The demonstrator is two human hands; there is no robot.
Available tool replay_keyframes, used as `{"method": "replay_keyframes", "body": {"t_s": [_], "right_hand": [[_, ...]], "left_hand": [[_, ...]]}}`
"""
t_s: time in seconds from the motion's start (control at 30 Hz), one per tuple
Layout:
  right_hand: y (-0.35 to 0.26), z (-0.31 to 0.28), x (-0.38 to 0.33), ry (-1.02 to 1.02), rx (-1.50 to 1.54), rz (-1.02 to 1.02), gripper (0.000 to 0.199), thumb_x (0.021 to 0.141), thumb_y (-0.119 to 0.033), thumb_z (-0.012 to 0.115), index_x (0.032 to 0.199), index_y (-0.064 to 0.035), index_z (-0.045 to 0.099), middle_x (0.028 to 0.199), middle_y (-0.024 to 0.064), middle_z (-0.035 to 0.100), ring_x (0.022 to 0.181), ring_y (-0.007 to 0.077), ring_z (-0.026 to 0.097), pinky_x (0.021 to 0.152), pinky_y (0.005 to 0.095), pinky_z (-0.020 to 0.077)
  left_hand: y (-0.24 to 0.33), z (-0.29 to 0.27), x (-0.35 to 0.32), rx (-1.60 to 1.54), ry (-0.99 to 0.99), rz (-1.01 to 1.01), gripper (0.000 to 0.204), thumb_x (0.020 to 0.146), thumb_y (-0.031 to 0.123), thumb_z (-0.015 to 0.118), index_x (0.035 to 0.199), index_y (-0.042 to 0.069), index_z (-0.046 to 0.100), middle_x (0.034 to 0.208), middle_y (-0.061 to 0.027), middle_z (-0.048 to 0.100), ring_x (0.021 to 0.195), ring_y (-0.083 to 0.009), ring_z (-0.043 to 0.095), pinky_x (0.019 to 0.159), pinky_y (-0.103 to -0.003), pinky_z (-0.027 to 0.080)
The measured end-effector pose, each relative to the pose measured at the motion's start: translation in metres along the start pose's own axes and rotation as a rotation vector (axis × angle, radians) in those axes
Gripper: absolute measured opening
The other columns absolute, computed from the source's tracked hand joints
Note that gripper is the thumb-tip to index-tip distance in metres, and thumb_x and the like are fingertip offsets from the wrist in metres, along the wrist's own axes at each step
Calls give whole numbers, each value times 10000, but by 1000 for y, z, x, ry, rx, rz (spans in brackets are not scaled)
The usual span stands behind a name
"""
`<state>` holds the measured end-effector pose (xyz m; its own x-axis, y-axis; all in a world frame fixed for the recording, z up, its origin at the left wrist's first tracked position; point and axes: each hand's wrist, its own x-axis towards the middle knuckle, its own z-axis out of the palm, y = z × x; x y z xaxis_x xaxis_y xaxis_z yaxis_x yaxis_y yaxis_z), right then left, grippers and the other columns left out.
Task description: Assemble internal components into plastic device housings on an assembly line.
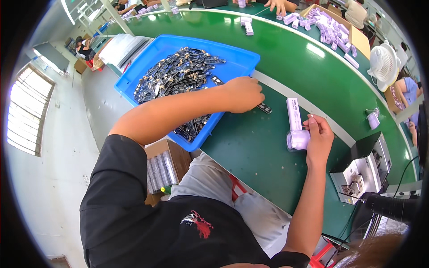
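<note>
My left hand (pixel 245 94) is closed at the near right edge of the blue tray (pixel 243 53). A narrow dark circuit board (pixel 264 108) sticks out from under its fingers, which are mostly hidden from above. Inside the tray lies a heap of similar circuit boards (pixel 178 73). To the right, my right hand (pixel 321 136) is closed at the side of a lilac handheld device (pixel 298 140) with a round body and a long, flat handle. Thumb and forefinger are bent together near the handle; the other fingers are partly hidden.
Beyond the green bench runs a green conveyor (pixel 277 53) with a lilac piece (pixel 246 25) on it. Many lilac parts (pixel 328 29) lie in a carton across it. A white fan (pixel 384 64) and an open metal-cased machine (pixel 364 172) stand right. Below the tray is a carton (pixel 176 156).
</note>
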<state>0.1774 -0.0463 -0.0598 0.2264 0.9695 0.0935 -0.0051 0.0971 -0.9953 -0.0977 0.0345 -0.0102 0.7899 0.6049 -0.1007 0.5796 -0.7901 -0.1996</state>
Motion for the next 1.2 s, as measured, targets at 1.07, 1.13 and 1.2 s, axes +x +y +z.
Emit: {"method": "replay_keyframes", "body": {"t_s": [1.07,1.13,1.2], "right_hand": [[3,-2,3,-42,-13,-40,32,965,-29,631,951,-11,654,811,4,636,728,66,570,664,231,441],[3,-3,4,-54,-20,-50,36,964,-33,636,947,-9,657,814,-2,630,720,60,554,652,233,435],[2,-4,2,-96,-13,-11,36,958,-34,645,945,-3,657,818,-12,619,712,53,525,632,238,424]], "left_hand": [[29,-39,43,-245,271,245,192,791,154,672,945,39,674,817,-126,677,824,-349,678,701,-475,537],[29,-33,48,-352,241,218,207,813,151,678,990,43,663,825,-125,675,836,-344,675,701,-472,534],[29,-31,49,-708,106,144,265,842,179,720,1060,55,635,839,-123,665,855,-332,672,715,-465,527]]}}
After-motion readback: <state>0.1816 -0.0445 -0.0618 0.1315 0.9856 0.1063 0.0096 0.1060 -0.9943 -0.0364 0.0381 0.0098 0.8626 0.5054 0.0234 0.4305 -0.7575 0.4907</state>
